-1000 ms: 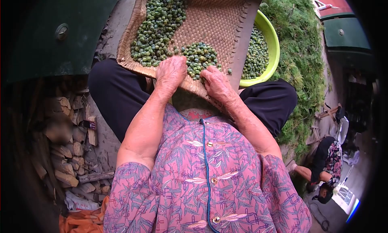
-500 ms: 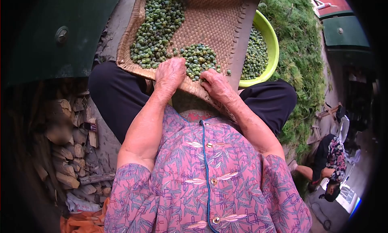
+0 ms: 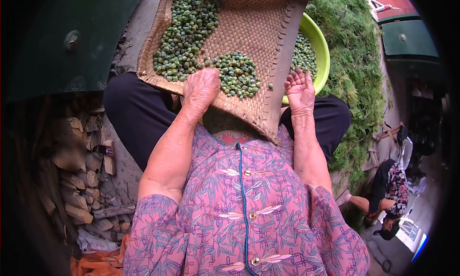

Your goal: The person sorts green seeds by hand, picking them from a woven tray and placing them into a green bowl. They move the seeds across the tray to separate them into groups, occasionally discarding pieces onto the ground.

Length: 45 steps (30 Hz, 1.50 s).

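Note:
A woven tray point(image 3: 244, 24) with a tattered front edge rests across my lap. On it lie a long heap of small green fruits point(image 3: 184, 34) at the left and a smaller pile point(image 3: 238, 74) at the middle. My left hand point(image 3: 202, 86) is closed at the tray's near edge, beside the long heap; what its fingers hold is hidden. Over the near rim of a yellow-green basin point(image 3: 324, 60), my right hand point(image 3: 300, 89) is palm up with fingers spread, holding nothing. More green fruits point(image 3: 303, 55) fill the basin, partly behind the tray.
Green cut plants point(image 3: 354, 60) lie right of the basin. Split firewood point(image 3: 79, 180) is stacked at the left, with orange cloth point(image 3: 103, 261) below it. Another person point(image 3: 395, 189) sits at the far right. A dark green panel point(image 3: 57, 41) stands at the upper left.
My right hand has moved right, from the smaller pile to the basin, and turned palm up with its fingers opened. My left hand has stayed in place.

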{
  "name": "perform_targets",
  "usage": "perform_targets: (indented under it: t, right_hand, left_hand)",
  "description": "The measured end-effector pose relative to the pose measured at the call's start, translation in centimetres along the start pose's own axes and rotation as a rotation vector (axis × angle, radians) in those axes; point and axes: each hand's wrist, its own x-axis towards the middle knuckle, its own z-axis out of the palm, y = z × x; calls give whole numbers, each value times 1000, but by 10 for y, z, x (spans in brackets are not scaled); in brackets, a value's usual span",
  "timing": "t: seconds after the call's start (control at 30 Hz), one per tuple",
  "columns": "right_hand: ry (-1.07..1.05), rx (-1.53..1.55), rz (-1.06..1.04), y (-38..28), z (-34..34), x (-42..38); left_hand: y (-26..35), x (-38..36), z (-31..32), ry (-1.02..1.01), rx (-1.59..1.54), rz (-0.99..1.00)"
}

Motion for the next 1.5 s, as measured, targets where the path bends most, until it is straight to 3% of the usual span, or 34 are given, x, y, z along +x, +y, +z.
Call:
perform_targets:
  t: [0.07, 0.2, 0.27, 0.33, 0.47, 0.6, 0.73, 0.8, 0.87, 0.93, 1.03, 1.17, 1.23, 1.5]
  right_hand:
    - [46, -22, 11, 8, 4, -1]
    - [-118, -1027, 55, 52, 37, -18]
    - [-403, -1495, -296, 77, 49, -23]
    - [-532, -1694, -593, 95, 59, -26]
    - [-506, -1894, -479, 106, 67, -26]
    - [-419, -1585, -589, 102, 53, -20]
    - [-314, -1533, -404, 85, 56, -26]
    - [-367, -1554, -419, 87, 55, -22]
    - [-488, -1696, -609, 93, 60, -22]
    - [-507, -1770, -602, 102, 66, -21]
    - [-685, -1999, -793, 109, 67, -14]
    - [-722, -1992, -788, 103, 72, -18]
    - [-482, -1792, -599, 96, 73, -28]
    - [-241, -1487, -535, 54, 45, -31]
  left_hand:
    - [1, 0, 0, -2, -1, -3]
    - [0, 0, 1, -2, 11, 0]
    - [-1, 0, 3, 5, 9, 5]
    - [-1, 0, 3, 2, 14, -1]
    - [0, 0, 0, -3, 16, -8]
    - [-1, 0, 1, -5, 5, 4]
    - [0, 1, 0, -23, 0, -19]
    - [1, 1, 0, -29, -1, -25]
    - [1, 0, -1, -33, 1, -32]
    - [1, 0, 0, -23, 11, -21]
    - [-1, 1, 2, -17, 12, -15]
    - [0, 0, 2, -8, 7, -12]
    - [-1, 0, 3, 6, 3, 1]
    - [-1, -1, 2, 13, 2, 19]
